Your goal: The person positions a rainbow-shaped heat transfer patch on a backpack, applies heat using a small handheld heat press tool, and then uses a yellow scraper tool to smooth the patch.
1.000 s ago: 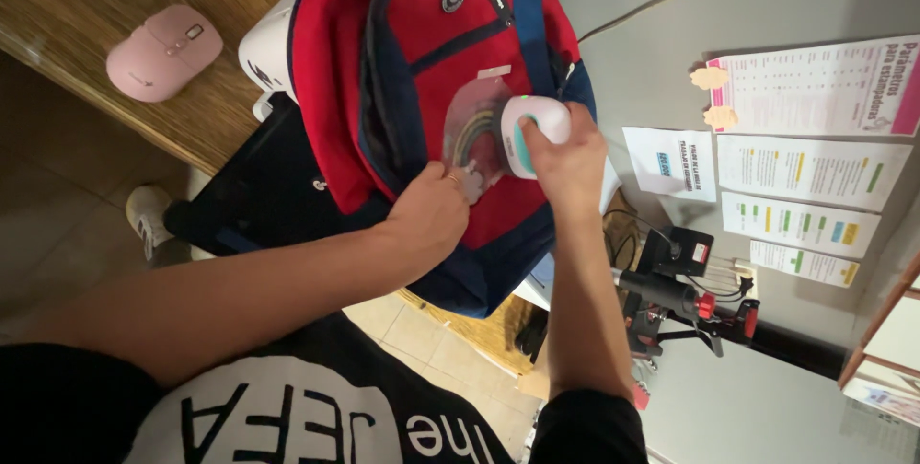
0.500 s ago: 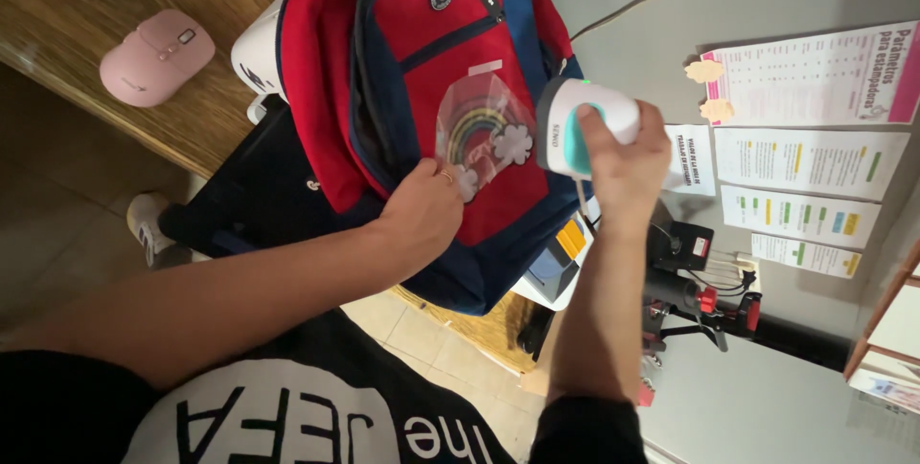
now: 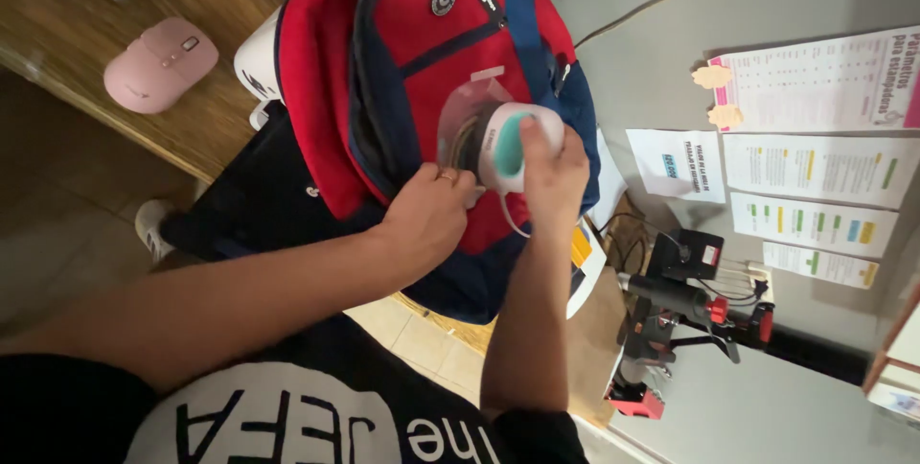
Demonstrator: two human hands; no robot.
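The right hand (image 3: pixel 551 172) is gripping a small white heat press (image 3: pixel 513 143) with a teal top, its fingers wrapped over the body, and is pressing it flat against the front of a red and navy backpack (image 3: pixel 402 71). The press is sitting on a clear transfer sheet (image 3: pixel 460 119) that is lying on the red front pocket. The left hand (image 3: pixel 426 215) is resting just beside the press, fingertips pinching the sheet's lower edge and holding it to the fabric. The backpack is lying over the edge of the wooden surface (image 3: pixel 206 124), its lower end hanging past that edge. A pink computer mouse (image 3: pixel 158 63) is lying well apart from it, near the surface's edge.
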